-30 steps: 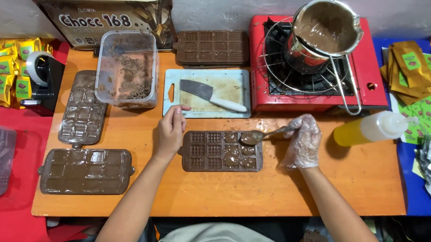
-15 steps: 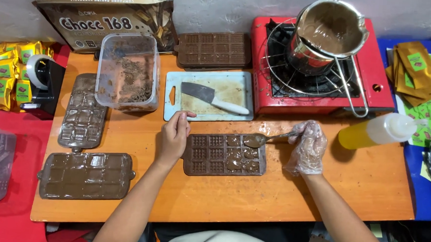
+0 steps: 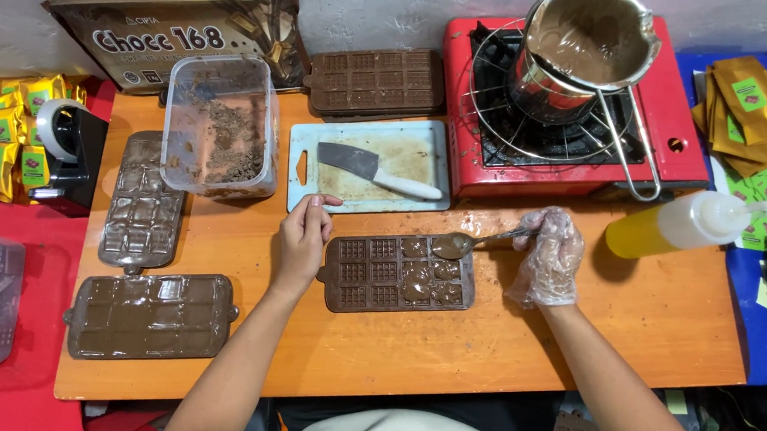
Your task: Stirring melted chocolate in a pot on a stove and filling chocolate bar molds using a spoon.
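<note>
Chocolate mould [image 3: 398, 275] lies flat near the middle of the table [image 3: 481, 352], just in front of the person. Its right-hand cavities already hold brown melted chocolate, while the cavities on its left part look not yet filled, so the filling seems to be less than half done. The right hand [image 3: 549, 257], in a thin clear glove, has its fingers closed around the handle of a spoon [image 3: 469, 243], and the loaded bowl of the spoon is over the upper middle of the mould. The left hand [image 3: 304, 238] is bare; its fingers are loosely bent and hold nothing, resting at the left edge of the mould. At the lower left of the frame two filled moulds [image 3: 147, 312] lie on the table, well apart from the hands. Further up, a white cutting board [image 3: 404, 155] with a knife [image 3: 377, 171] sits just behind the mould, beside a clear plastic tub [image 3: 220, 128] with chocolate crumbs. At the right, a yellow squeeze bottle [image 3: 680, 224] lies on its side. At the top, a steel pot [image 3: 585, 42] of melted chocolate stands on a red stove [image 3: 668, 125], and an empty mould [image 3: 377, 80] lies left of it. Nothing stands between the spoon and the empty cavities.
</note>
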